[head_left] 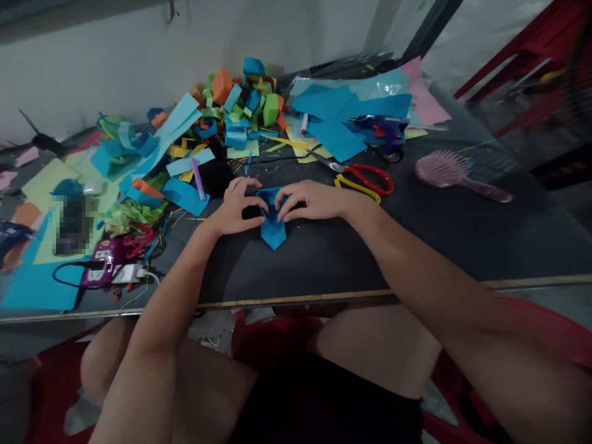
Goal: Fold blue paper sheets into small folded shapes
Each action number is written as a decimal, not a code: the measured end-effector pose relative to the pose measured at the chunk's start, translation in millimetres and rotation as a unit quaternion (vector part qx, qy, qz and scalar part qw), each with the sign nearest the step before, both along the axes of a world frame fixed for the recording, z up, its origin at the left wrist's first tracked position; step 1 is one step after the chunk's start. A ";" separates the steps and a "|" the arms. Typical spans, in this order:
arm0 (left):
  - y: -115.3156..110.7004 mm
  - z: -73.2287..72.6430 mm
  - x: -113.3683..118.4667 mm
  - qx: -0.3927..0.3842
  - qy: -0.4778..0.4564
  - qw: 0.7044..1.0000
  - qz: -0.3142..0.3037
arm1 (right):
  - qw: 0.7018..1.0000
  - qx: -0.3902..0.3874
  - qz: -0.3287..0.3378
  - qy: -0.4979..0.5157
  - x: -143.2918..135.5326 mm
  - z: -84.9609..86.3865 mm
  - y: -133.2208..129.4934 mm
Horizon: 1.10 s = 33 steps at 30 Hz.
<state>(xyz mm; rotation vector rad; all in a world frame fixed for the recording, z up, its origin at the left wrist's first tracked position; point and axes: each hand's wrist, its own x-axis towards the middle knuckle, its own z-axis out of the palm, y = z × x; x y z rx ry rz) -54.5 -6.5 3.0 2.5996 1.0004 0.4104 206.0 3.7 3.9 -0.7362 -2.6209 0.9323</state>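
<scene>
A folded blue paper (274,234) with a pointed lower end lies on the dark table between my hands. My left hand (240,206) is at its left edge, thumb and fingers curved around that side. From the right, my right hand (308,200) has its fingertips on the paper's upper right part. Both hands are bent over the paper and appear to grip its two sides. Just right of my right hand lie red-handled scissors (370,176) and a yellow-handled pair (358,190).
A heap of coloured folded paper pieces (245,105) is at the back. Blue sheets (335,123) and a glue gun (386,129) lie behind the scissors. A pink hairbrush (444,169) is at the right, a purple power strip (104,259) with cables at the left.
</scene>
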 end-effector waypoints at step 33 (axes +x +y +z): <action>-10.8 6.3 15.4 0.173 0.125 0.976 -0.049 | 0.956 0.229 -0.132 -0.123 -18.1 7.6 -26.2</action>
